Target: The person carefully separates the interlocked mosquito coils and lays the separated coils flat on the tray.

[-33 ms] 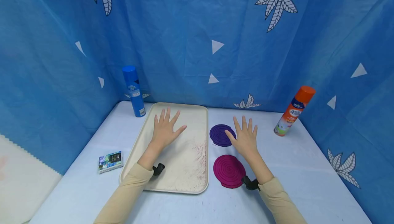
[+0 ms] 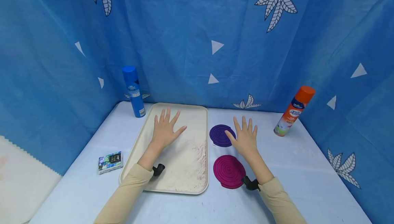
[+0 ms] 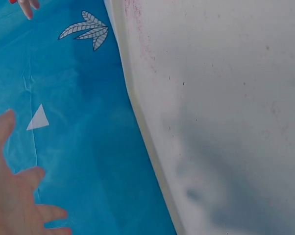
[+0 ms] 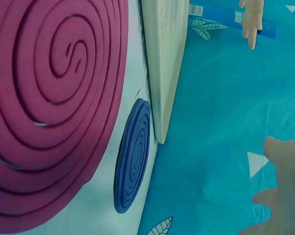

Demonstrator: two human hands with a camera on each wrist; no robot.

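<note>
My left hand (image 2: 164, 132) is held over a cream tray (image 2: 187, 121), its fingers straight and spread, holding nothing. To the right, my right hand (image 2: 245, 139) has its fingers spread in the same way and holds nothing. Its thumb overlaps the edge of a purple spiral coil (image 2: 220, 135) in the head view; whether they touch I cannot tell. Nearer the front lies a magenta spiral coil (image 2: 229, 171), seen large in the right wrist view, beside the right wrist. Reddish crumbs mark the tray's right side.
A blue spray can (image 2: 134, 92) stands behind the tray's left corner. On the far right is an orange-capped spray can (image 2: 290, 114). Left of the tray lies a small patterned packet (image 2: 110, 162). Blue printed cloth (image 2: 184, 53) hangs round the white table (image 2: 172, 210).
</note>
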